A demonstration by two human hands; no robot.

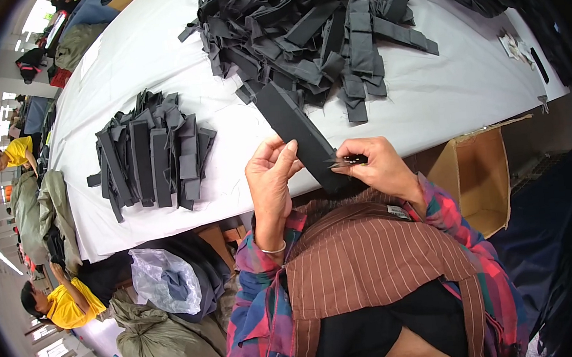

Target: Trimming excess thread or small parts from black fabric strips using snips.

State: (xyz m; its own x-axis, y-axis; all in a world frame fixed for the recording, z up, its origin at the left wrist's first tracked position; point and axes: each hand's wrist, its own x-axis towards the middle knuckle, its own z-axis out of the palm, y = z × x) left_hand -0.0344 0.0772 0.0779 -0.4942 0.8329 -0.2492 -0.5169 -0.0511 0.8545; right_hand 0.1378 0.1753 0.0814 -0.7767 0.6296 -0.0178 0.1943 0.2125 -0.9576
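Observation:
A dark fabric strip (295,127) slants in front of me over the table's near edge. My left hand (272,176) pinches it at its left edge between thumb and fingers. In my right hand (384,170) I grip a pair of small thread snips (347,161), whose pointed blades reach to the strip's right edge. Beyond my hands lies a big tangled heap of similar dark strips (300,34). To the left sits a smaller, neater pile of dark strips (151,156), mostly laid side by side.
White cloth covers the table (226,112). Below its edge at right stands an open cardboard box (480,182). A clear plastic bag (166,281) and an olive cloth sack (164,345) are at lower left. Two people in yellow (73,306) are farther left.

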